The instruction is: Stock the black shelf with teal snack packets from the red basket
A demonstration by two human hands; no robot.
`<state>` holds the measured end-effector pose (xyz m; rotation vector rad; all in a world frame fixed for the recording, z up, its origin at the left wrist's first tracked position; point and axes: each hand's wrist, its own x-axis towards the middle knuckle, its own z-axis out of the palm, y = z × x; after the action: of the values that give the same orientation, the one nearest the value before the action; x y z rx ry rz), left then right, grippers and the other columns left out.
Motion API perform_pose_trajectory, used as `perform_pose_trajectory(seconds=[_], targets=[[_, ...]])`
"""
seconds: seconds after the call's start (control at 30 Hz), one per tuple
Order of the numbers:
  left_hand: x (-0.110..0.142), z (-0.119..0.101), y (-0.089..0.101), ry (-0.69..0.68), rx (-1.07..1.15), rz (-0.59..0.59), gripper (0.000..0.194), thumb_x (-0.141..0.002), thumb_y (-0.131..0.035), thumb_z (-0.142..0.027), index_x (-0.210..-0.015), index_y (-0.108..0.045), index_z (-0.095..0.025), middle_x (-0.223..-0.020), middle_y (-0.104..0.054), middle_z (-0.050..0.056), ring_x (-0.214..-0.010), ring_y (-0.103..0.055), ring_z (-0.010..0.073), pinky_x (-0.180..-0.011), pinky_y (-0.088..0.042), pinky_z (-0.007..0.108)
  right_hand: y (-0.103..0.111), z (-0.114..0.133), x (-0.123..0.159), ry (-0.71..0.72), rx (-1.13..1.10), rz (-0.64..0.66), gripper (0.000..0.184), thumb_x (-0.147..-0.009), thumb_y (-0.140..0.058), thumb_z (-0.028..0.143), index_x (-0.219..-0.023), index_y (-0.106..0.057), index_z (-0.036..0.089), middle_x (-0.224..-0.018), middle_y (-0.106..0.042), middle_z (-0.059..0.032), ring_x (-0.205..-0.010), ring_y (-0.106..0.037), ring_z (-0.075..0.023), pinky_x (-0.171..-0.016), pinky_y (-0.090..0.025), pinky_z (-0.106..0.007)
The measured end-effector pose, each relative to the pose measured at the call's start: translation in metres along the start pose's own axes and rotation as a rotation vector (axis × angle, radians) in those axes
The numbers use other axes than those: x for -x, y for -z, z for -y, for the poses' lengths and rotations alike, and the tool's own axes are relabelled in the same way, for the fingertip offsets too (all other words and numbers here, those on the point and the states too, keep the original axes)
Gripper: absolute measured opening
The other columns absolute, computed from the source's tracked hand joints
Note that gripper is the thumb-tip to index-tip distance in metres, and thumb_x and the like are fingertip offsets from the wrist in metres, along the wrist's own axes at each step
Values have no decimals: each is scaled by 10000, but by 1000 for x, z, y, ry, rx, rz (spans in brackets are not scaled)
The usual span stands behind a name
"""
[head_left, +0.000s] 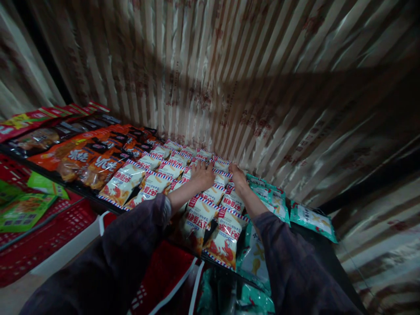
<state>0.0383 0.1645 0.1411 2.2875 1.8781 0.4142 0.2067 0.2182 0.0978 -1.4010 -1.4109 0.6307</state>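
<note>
White, red and blue-striped snack bags point(226, 236) lie in several rows on a dark shelf. Over the back rows, my left hand point(201, 176) rests with its fingers spread on the bags. My right hand point(239, 177) reaches to the right end of the same rows, beside a back bag point(221, 165). Its fingers stretch forward and look apart, with nothing seen in them. Teal snack bags point(257, 256) lie just right of and below my right forearm.
Orange snack bags point(101, 168) and red bags point(59, 113) fill the shelf's left part. A red basket point(62, 236) with green packets point(29, 210) stands at lower left. Striped plastic sheeting point(203, 65) hangs behind the shelf. One teal bag point(311, 218) lies at the right.
</note>
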Motion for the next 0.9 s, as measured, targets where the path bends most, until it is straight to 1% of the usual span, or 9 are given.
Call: perform_pose_trajectory(seconds=[0.1,0.17,0.27,0.37,0.47,0.57,0.7,0.8,0.9], targets=[[30,2,11,-100,-8,-70,588,-962,-336,-396,-1499,-276,-167,-1582,-233,152,-1479,-83,337,-1173,-116,545,9,12,5,-82,6,0,562,-932,-294,579,-1033,-701,204,-1036,-742,-68,-1029,-659,-239,-969,-466,-402],[54,5,14,-153,-24,-74,569,-960,-355,-419,-1484,-320,-200,-1594,-210,129,-1483,-39,330,-1177,-95,550,18,21,9,-98,29,0,514,-925,-348,558,-1029,-706,205,-1065,-735,-64,-1069,-644,-242,-993,-448,-395],[87,12,8,-143,-26,-74,577,-951,-380,-457,-1463,-367,-191,-1580,-236,156,-1476,-87,351,-1164,-133,574,27,34,13,-85,76,1,487,-914,-384,550,-992,-721,207,-1084,-732,-60,-1117,-622,-246,-1028,-419,-400],[107,22,-5,-100,-25,-116,591,-941,-394,-493,-1443,-408,-183,-1568,-258,176,-1470,-125,360,-1161,-150,573,27,42,17,-61,75,56,502,-889,-418,605,-968,-733,222,-1047,-743,-55,-1104,-630,-248,-1028,-419,-420],[114,32,-15,-85,-22,-175,622,-926,-412,-524,-1444,-413,-180,-1560,-265,190,-1466,-151,361,-1166,-147,566,17,48,22,-4,69,161,541,-864,-438,661,-955,-740,221,-1045,-746,-67,-1114,-630,-261,-1039,-412,-450],[114,37,-19,-70,-11,-181,640,-918,-420,-542,-1439,-421,-170,-1548,-288,199,-1459,-176,367,-1159,-182,569,2,52,27,64,161,216,524,-875,-434,647,-980,-743,237,-1103,-732,-59,-1171,-602,-275,-1071,-384,-467],[117,39,-20,-84,6,-257,578,-941,-397,-491,-1423,-439,-174,-1549,-298,181,-1468,-162,341,-1169,-185,551,-20,56,31,250,415,322,428,-913,-439,516,-1166,-682,271,-1247,-670,-20,-1269,-530,-247,-1108,-357,-432],[120,41,-22,-57,31,-338,518,-959,-383,-435,-1409,-456,-190,-1559,-290,153,-1476,-132,324,-1176,-187,544,-36,58,29,394,602,404,427,-935,-403,393,-1266,-622,233,-1318,-624,-48,-1303,-494,-224,-1143,-308,-402],[120,44,-26,-15,59,-349,493,-959,-396,-420,-1393,-477,-200,-1560,-295,135,-1473,-144,332,-1169,-211,555,-51,59,28,440,746,421,415,-949,-368,331,-1268,-614,234,-1339,-608,-60,-1338,-449,-240,-1157,-261,-451]])
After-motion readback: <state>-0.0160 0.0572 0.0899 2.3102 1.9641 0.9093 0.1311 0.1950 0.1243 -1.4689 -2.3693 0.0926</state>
